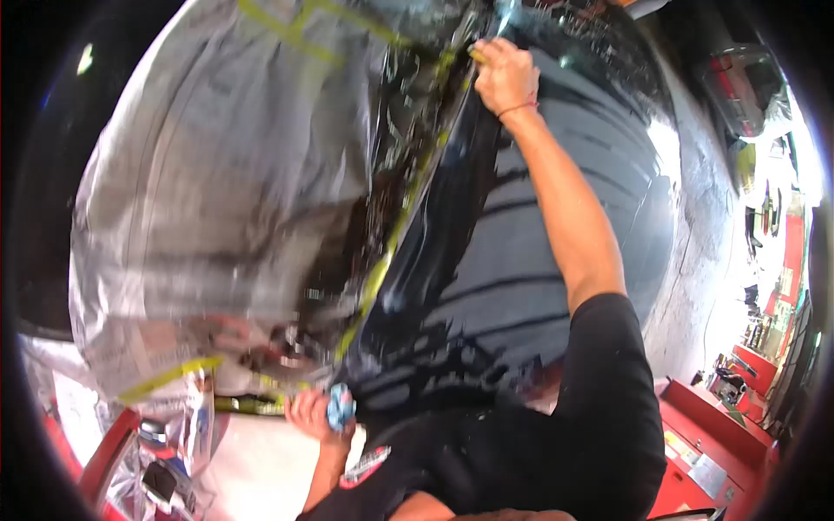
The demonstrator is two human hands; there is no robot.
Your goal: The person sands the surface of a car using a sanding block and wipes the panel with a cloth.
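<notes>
In the head view, my right hand (506, 76) is stretched far up a wet, dark grey car panel (530, 252). Its fingers are closed on a small yellow piece (477, 55), mostly hidden, so I cannot tell its kind. Low on the left, my left hand (308, 412) is curled around a crumpled light-blue cloth (341, 407), near the panel's lower edge. Yellow-green masking tape (375, 280) runs along the panel's left side. Beyond it, masking sheeting (234, 174) covers the neighbouring part of the car.
A red cabinet (712, 434) stands at the lower right, with papers on it. Another red unit (109, 447) is at the lower left beside shiny wrapped items. A grey floor (699, 234) stretches along the right, and a dark car with a red tail light (725, 91) is behind.
</notes>
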